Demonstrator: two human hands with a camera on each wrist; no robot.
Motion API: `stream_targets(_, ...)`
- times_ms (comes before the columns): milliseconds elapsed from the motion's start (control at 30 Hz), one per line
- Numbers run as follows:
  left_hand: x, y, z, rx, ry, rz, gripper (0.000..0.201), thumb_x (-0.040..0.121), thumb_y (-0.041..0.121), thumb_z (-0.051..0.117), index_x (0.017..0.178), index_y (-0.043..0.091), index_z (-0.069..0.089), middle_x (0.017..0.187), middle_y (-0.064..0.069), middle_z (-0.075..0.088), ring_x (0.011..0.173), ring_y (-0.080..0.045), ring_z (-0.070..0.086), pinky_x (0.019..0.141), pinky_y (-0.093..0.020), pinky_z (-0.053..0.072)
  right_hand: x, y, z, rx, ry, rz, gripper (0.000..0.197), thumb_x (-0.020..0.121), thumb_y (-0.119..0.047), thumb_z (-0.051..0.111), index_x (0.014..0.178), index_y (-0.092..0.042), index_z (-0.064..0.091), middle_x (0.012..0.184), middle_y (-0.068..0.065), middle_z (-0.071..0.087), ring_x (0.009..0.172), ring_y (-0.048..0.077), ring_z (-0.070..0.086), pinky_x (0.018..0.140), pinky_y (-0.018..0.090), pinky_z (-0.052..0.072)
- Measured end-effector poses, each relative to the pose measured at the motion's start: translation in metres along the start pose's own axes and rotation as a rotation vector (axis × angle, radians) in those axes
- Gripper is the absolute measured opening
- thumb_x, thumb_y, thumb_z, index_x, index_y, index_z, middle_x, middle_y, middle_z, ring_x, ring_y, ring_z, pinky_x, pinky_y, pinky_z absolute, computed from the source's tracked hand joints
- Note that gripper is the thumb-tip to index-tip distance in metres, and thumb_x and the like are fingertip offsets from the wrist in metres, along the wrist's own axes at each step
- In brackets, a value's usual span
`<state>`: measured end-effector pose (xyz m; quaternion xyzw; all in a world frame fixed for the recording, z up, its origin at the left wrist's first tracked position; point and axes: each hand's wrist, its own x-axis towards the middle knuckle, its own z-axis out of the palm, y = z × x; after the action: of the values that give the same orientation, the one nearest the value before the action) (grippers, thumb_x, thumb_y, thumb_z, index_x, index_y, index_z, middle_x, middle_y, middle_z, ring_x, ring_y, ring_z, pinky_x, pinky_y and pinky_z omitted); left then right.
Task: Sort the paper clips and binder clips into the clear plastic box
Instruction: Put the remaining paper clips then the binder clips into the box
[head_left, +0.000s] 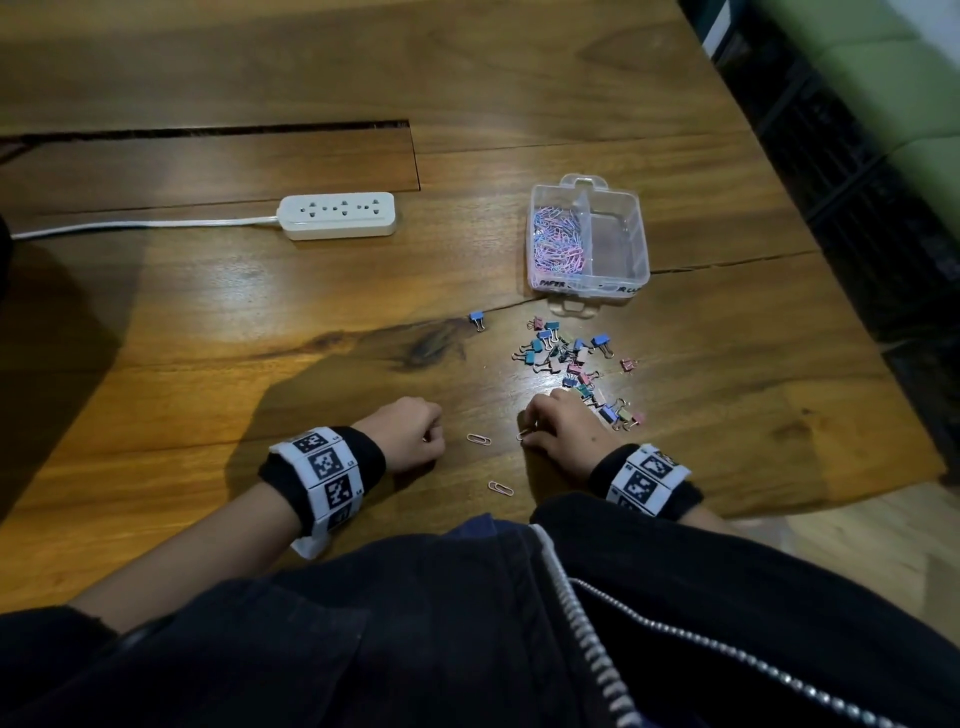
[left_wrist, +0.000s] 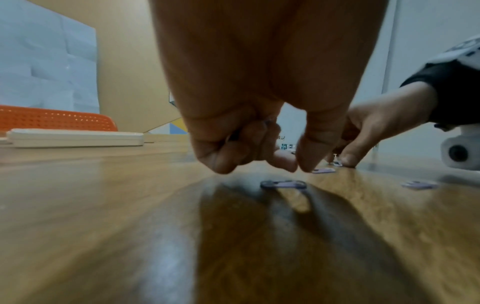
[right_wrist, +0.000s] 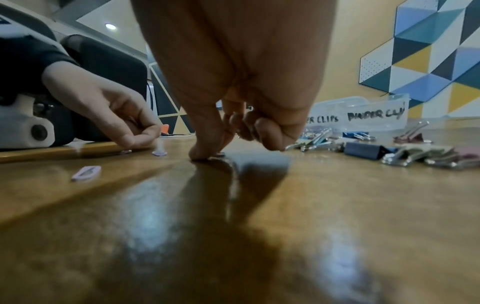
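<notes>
Paper clips lie loose on the wooden tabletop (head_left: 208, 332) close to the person: one pink paper clip (head_left: 500, 488) nearest the dark jacket (head_left: 467, 623), and another paper clip (head_left: 478, 439) between the two hands. The left hand (head_left: 410, 434) is curled with thumb and fingertips close together just above a clip; I cannot tell if it holds anything. The right hand (head_left: 563, 431) pinches a third paper clip (head_left: 524, 434) at its fingertips, low on the tabletop. Just past the right hand sits a messy heap of binder clips (head_left: 576, 364) in many colours, with one blue binder clip (head_left: 477, 318) apart on the left. Farther back stands the clear plastic box (head_left: 641, 244). Its left half is full of paper clips; its right half looks bare. The box's labels are partly cut off. A white power strip (head_left: 337, 215) lies far left.
</notes>
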<state>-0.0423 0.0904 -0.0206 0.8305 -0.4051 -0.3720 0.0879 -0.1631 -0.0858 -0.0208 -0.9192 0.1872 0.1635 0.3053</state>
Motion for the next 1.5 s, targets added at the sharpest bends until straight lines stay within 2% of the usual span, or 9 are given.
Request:
stream_targets(167,-0.003,-0.004,-0.001,0.033,0.033,-0.063,0.033,0.075,0.031,0.071,0.086,0.019,0.043,0.086,0.007,0.048,0.080,-0.014,0.048,0.066,-0.025,0.036,0.002,0.001,0.005,-0.089,-0.033,-0.019,0.013,0.087,-0.019,0.053,0.094,-0.008,0.053,0.102,0.004,0.045,0.090,0.012,0.037,0.085,0.025,0.034)
stream_targets(333,-0.005,-0.010,0.003,-0.005,0.012,-0.076,0.023,0.084,0.025,0.064,0.070,0.020,0.046,0.085,0.000,0.057,0.080,-0.016,0.053,0.068,-0.026,0.039,0.004,0.000,0.008,-0.036,-0.043,0.013,0.010,0.091,-0.018,0.046,0.086,-0.009,0.048,0.095,0.004,0.041,0.087,0.014,0.039,0.082,0.025,0.037)
stream_targets(500,-0.005,-0.010,0.005,0.042,-0.021,-0.023,0.029,0.090,0.027,0.052,0.064,0.024,0.041,0.080,0.002,0.054,0.077,-0.015,0.052,0.068,-0.026,0.040,0.001,0.002,-0.002,0.476,-0.017,0.151,0.011,0.092,-0.009,0.044,0.084,-0.011,0.051,0.080,-0.001,0.052,0.073,0.008,0.048,0.059,0.016,0.037)
stream_targets(633,-0.005,-0.008,0.007,0.096,0.002,-0.010,0.028,0.089,0.025,0.049,0.064,0.022,0.037,0.081,-0.001,0.048,0.074,-0.018,0.048,0.065,-0.028,0.038,-0.003,0.006,-0.012,1.040,-0.182,0.208,0.029,0.090,0.007,0.036,0.092,-0.015,0.054,0.068,0.001,0.052,0.060,0.007,0.050,0.052,0.016,0.041)
stream_targets(833,-0.002,-0.001,0.004,-0.152,0.024,-0.065,0.029,0.089,0.020,0.050,0.062,0.020,0.038,0.069,0.004,0.045,0.066,-0.015,0.045,0.059,-0.024,0.034,-0.010,0.002,-0.009,1.146,-0.308,0.293,0.027,0.092,-0.010,0.033,0.075,-0.011,0.054,0.066,0.001,0.045,0.060,0.012,0.040,0.056,0.023,0.033)
stream_targets(967,0.005,0.006,-0.006,-0.753,0.000,-0.113,0.027,0.088,0.000,0.046,0.066,0.015,0.042,0.066,-0.003,0.054,0.042,-0.004,0.048,0.047,-0.017,0.039,-0.013,-0.012,-0.006,0.840,-0.322,0.208,0.025,0.090,-0.016,0.048,0.065,-0.016,0.048,0.062,-0.003,0.044,0.056,0.008,0.042,0.052,0.018,0.033)
stream_targets(1067,0.014,0.009,-0.008,-0.925,-0.073,-0.154,0.020,0.090,0.001,0.042,0.076,0.015,0.047,0.065,-0.004,0.053,0.039,-0.006,0.044,0.037,-0.016,0.035,-0.018,-0.023,0.001,0.389,-0.266,0.027,0.018,0.079,-0.019,0.066,0.071,-0.021,0.051,0.072,-0.009,0.055,0.064,0.000,0.052,0.058,0.013,0.039)
stream_targets(1233,0.021,0.022,-0.001,-0.277,-0.021,0.005,0.016,0.082,0.026,0.066,0.080,0.016,0.054,0.073,0.006,0.054,0.063,-0.009,0.048,0.056,-0.016,0.036,-0.022,-0.024,0.016,-0.195,-0.194,-0.156,0.035,0.083,-0.027,0.061,0.111,-0.009,0.051,0.109,0.007,0.057,0.098,0.018,0.050,0.083,0.026,0.039)
stream_targets(1500,0.028,0.034,0.006,0.188,-0.070,0.120,0.024,0.090,0.024,0.054,0.102,0.004,0.058,0.112,-0.012,0.055,0.102,-0.027,0.054,0.087,-0.035,0.043,-0.020,-0.015,0.025,-0.363,-0.247,-0.211,0.029,0.091,-0.015,0.046,0.117,-0.002,0.048,0.120,0.013,0.052,0.111,0.026,0.046,0.093,0.030,0.036)
